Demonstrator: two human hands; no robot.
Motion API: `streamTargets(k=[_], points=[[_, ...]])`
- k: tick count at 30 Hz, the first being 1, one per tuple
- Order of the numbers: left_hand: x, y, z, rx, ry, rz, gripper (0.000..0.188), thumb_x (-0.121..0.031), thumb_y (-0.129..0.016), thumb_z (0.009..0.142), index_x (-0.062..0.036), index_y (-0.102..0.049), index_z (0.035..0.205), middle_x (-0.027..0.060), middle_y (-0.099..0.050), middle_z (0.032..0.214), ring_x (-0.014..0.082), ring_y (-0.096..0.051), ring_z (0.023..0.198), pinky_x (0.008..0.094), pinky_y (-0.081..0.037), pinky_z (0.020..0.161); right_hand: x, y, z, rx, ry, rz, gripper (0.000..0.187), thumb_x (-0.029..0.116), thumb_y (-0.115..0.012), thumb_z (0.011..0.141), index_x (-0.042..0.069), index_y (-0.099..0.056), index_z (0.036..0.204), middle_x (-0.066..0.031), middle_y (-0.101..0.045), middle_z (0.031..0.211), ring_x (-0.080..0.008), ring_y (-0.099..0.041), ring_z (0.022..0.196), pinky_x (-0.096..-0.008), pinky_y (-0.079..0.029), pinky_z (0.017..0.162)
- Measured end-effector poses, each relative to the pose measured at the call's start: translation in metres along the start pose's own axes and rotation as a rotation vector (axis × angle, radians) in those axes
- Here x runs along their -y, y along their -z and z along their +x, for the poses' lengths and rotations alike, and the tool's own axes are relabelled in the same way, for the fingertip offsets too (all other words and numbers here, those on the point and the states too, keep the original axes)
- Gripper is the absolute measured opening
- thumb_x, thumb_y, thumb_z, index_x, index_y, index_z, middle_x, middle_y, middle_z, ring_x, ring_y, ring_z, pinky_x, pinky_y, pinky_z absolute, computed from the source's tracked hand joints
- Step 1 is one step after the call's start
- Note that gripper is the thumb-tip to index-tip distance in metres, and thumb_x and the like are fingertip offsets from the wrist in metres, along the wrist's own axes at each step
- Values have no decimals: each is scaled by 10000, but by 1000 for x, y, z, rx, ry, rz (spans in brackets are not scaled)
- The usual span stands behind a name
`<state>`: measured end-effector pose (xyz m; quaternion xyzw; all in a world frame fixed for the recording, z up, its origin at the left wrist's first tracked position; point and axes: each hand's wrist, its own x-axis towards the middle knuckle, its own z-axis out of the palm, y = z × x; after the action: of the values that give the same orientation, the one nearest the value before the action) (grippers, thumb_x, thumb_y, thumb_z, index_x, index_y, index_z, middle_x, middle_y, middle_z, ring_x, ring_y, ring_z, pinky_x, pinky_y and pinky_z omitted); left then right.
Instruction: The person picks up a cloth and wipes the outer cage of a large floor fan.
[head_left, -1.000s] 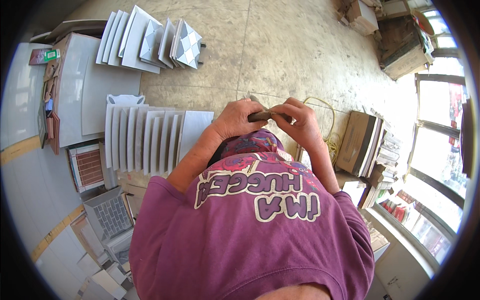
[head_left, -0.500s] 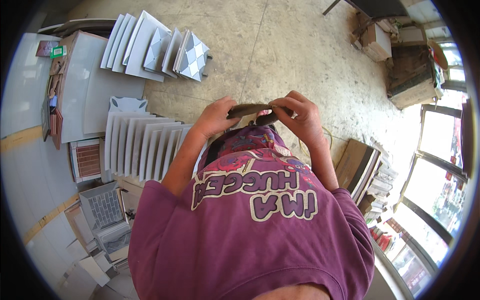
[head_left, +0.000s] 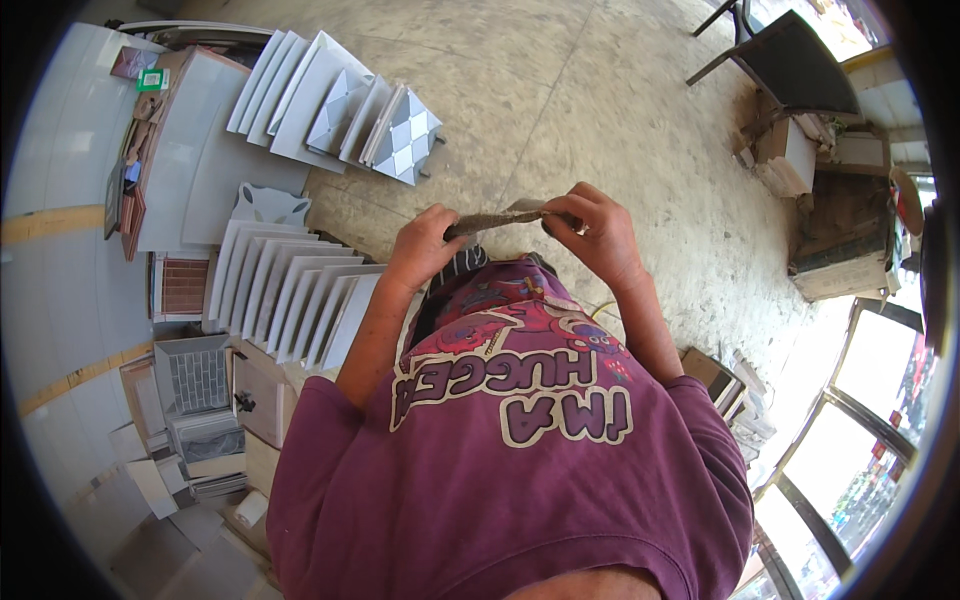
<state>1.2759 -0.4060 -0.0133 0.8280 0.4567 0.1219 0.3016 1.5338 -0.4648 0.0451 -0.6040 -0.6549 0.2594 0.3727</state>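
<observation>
1. Both hands are now sitting higher and further from the chest than half a second ago, and the flat piece between them is stretching out longer and flatter; the tile racks on the left are also sliding lower in view.
2. The left hand [head_left: 425, 243] is closing its fingers and thumb on the left end of a thin, flat grey-brown strip [head_left: 497, 217]; the strip is lying nearly level, just above the purple printed shirt [head_left: 520, 440].
3. The right hand [head_left: 592, 232] is pinching the strip's right end, fingers curling over the top edge; the two hands are staying apart, with the strip bridging the gap between them.
4. Leaning white tiles [head_left: 290, 300] are standing in a row just left of the left forearm; a second rack of tiles [head_left: 330, 110], some with a grey diamond pattern, is standing further up on the concrete floor [head_left: 600, 100].
5. A dark chair [head_left: 790, 60] is standing at the upper right, with cardboard boxes [head_left: 830, 230] below it, well apart from the hands.
</observation>
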Motion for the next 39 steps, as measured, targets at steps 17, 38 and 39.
streamTargets(k=[17, 38, 39], points=[[56, 4, 136, -8, 72, -77, 241, -165, -671, 730, -96, -616, 954, 105, -570, 864, 321, -585, 821, 393, -470, 692, -38, 22, 150, 16, 13, -4, 123, -1, -683, 724, 59, -683, 831, -38, -573, 698, -126, -570, 583, -249, -448, 518], [140, 70, 326, -108, 290, -105, 144, -175, -602, 809, -35, -582, 836, 135, -573, 825, 337, -571, 784, 394, -441, 654, -127, 37, 402, 117, -9, -74, 90, 104, -682, 757, 98, -694, 846, -66, -656, 748, -182, -626, 623, -277, -481, 566], [141, 75, 337, -129, 304, -97, 148, -179, -595, 815, -32, -584, 831, 139, -576, 824, 341, -571, 783, 395, -438, 654, -135, 41, 416, 158, -23, -64, 90, 115, -680, 760, 103, -696, 847, -63, -656, 749, -180, -623, 618, -277, -480, 564]])
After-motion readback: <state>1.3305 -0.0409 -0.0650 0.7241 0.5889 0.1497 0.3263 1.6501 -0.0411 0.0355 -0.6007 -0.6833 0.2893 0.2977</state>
